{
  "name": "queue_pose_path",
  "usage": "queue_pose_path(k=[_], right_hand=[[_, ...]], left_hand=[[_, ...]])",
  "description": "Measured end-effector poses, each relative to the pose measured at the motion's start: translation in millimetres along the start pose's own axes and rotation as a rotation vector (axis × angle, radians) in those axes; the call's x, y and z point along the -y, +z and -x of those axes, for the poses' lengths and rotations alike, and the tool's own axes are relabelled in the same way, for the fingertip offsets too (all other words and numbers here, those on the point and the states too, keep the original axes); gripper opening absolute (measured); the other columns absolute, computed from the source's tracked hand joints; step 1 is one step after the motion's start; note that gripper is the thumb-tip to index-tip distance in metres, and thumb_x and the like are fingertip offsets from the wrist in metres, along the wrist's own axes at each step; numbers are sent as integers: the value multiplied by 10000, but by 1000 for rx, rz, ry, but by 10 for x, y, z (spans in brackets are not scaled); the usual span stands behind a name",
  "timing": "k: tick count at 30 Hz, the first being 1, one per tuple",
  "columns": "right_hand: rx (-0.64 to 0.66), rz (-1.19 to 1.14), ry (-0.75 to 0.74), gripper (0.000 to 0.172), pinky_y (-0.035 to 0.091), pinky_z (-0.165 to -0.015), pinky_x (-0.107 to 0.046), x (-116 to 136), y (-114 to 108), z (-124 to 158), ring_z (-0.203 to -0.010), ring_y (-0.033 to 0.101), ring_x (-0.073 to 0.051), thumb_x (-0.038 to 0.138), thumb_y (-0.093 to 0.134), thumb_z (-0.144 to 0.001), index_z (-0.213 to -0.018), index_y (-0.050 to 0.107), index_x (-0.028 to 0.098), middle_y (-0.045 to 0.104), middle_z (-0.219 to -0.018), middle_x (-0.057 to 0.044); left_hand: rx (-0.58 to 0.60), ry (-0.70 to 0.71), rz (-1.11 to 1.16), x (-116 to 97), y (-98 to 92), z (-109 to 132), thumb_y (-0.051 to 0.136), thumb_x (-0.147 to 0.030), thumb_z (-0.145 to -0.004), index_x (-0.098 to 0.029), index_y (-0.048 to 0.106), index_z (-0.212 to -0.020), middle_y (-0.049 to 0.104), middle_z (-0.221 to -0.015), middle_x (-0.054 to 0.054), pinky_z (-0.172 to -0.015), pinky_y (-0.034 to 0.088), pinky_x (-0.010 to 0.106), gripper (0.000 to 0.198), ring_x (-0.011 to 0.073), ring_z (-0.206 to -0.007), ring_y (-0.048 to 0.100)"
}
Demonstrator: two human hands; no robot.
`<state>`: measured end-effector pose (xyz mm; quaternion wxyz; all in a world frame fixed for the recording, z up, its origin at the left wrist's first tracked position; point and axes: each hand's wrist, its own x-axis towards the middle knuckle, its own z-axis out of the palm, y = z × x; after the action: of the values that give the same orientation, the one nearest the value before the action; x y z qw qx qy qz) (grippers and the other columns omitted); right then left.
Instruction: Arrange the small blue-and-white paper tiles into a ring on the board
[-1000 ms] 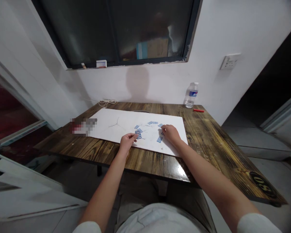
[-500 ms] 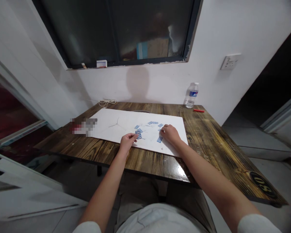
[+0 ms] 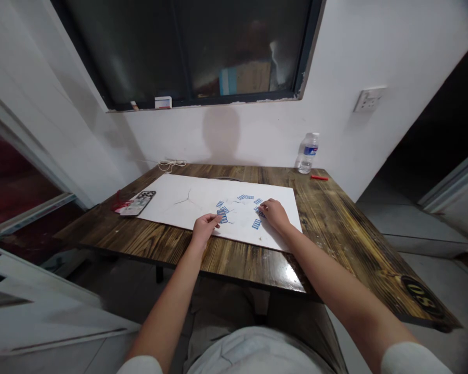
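Note:
A large white sheet lies on the wooden table. Several small blue-and-white striped cards are scattered on the sheet's right half. My left hand rests at the sheet's near edge, fingers curled, its fingertips pinching a small bunch of the blue cards. My right hand lies on the sheet to the right, fingers bent over a blue card at its fingertips. Another blue card lies just left of that hand.
A phone with something red beside it lies at the sheet's left end. A water bottle and a red pen stand at the far right by the wall. A coiled cord lies at the back. A wall socket is above.
My right hand has shifted very slightly on the cards; my left hand has stayed put.

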<state>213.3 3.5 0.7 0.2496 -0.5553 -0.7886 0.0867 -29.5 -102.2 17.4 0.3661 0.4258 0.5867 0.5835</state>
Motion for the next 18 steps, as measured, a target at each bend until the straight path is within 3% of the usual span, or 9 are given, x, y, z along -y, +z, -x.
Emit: queue_pose_path(k=[7,13,18], right_hand=[[-5,1,84,215,380,-811,-284,30,36,3,-986,527,-225,329,629,-836,-974,719,192,604,-1053,-95],[81,-3,243,213,374,-803,-357,107,-34,-21,-1069,473,-297,375,660,-806,-934,737,224,582,-1109,-118],[122,-11,292,190,371,-793,-370,93,-10,-64,-1066,463,-300,385,663,-804,-895,753,246,580,-1108,-110]], left_hand=[[-5,-5,-7,-6,14,7,793,-482,-523,-151,694,-680,600,-539,4,-460,360,206,380,106,-516,520],[-7,-1,-10,-30,13,22,790,-486,-517,-155,693,-662,598,-526,5,-463,372,210,373,110,-515,522],[-8,-4,-19,-26,10,18,791,-494,-517,-160,700,-672,602,-525,7,-459,380,216,380,118,-515,529]])
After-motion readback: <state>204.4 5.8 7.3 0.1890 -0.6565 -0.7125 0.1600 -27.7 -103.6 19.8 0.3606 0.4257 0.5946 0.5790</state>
